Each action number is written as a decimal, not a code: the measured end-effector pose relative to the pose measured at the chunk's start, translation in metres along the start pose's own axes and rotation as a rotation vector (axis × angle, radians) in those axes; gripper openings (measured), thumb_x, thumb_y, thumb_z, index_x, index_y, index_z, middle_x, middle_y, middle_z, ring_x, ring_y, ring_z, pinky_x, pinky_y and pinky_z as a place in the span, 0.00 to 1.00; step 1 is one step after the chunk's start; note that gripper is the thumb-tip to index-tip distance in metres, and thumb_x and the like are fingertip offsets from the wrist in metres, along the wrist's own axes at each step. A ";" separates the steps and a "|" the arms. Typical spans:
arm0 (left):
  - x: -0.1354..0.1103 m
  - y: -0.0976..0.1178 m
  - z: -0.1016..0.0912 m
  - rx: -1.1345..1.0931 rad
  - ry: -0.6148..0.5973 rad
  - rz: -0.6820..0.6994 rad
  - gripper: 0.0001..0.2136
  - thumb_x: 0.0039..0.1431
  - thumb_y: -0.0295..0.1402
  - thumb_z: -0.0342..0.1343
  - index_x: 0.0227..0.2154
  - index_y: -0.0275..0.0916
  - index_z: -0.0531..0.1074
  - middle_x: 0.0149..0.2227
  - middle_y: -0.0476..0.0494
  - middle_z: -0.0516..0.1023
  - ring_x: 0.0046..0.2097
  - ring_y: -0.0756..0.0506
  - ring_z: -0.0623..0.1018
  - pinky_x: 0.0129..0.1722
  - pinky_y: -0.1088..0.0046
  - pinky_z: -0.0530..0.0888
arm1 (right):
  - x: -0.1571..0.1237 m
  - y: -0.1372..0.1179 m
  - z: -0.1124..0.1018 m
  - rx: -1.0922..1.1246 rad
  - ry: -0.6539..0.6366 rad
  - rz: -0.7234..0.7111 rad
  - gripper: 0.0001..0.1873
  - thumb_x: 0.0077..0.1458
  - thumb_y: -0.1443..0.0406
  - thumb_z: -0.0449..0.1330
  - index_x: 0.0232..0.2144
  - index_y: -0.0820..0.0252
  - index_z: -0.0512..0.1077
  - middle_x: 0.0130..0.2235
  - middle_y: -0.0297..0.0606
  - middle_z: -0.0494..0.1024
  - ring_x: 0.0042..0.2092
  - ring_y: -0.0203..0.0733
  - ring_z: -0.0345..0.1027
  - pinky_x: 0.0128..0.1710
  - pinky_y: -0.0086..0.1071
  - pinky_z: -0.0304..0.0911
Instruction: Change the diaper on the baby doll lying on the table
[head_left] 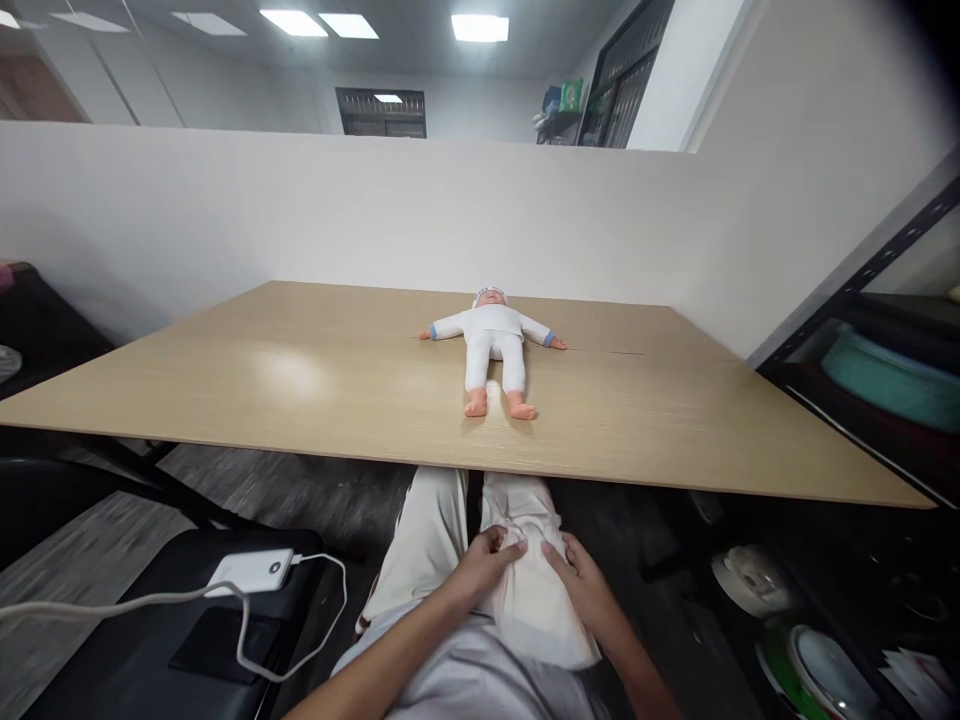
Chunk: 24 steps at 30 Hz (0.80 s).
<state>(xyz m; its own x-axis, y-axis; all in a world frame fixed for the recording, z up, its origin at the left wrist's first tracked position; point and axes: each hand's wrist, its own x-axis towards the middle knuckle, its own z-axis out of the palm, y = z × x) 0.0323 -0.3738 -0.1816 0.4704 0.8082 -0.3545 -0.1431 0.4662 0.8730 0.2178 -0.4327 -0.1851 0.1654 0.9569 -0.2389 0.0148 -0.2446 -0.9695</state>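
On my lap, over my right thigh, lies a piece of thin off-white cloth (536,615), perhaps a small garment; its kind is not clear. My left hand (484,570) pinches its left side, thumb pointing right. Opposite it, my right hand (581,585) has the right edge between thumb and fingers. The fabric is gathered between the two hands and hangs loose towards me. Beyond them, a baby doll (495,340) in a white top, white trousers and a cap lies on its back on the table (360,400), arms spread and bare feet towards me.
To my left, a white power bank (251,572) with a cable (244,625) rests on a black chair (172,610). A dark shelf rack (862,330) holding a teal item (892,380) stands at the right. A low wall (360,215) closes off the table's far side.
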 end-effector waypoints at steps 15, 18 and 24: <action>-0.089 0.118 0.019 0.134 0.079 0.400 0.17 0.57 0.47 0.68 0.40 0.45 0.71 0.44 0.44 0.80 0.50 0.39 0.77 0.50 0.67 0.73 | -0.049 -0.130 0.034 0.029 0.062 -0.188 0.31 0.57 0.43 0.66 0.54 0.54 0.74 0.52 0.45 0.83 0.51 0.55 0.79 0.48 0.41 0.77; -0.065 0.104 0.004 0.031 0.143 0.335 0.20 0.54 0.48 0.70 0.41 0.44 0.70 0.47 0.43 0.81 0.51 0.37 0.78 0.50 0.64 0.75 | -0.022 -0.115 0.042 0.006 0.053 -0.185 0.34 0.57 0.42 0.65 0.56 0.56 0.72 0.53 0.48 0.82 0.51 0.56 0.79 0.47 0.42 0.77; -0.034 0.074 -0.016 -0.146 0.214 0.239 0.23 0.51 0.49 0.72 0.42 0.42 0.71 0.46 0.41 0.82 0.49 0.37 0.81 0.49 0.65 0.76 | 0.000 -0.083 0.052 -0.171 0.096 -0.193 0.33 0.56 0.41 0.65 0.52 0.57 0.76 0.46 0.46 0.84 0.47 0.53 0.79 0.44 0.36 0.76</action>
<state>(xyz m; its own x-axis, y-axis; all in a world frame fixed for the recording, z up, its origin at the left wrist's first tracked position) -0.0086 -0.3612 -0.1107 0.2175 0.9507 -0.2211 -0.3572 0.2883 0.8884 0.1653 -0.4039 -0.1072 0.2360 0.9711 -0.0363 0.2197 -0.0897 -0.9714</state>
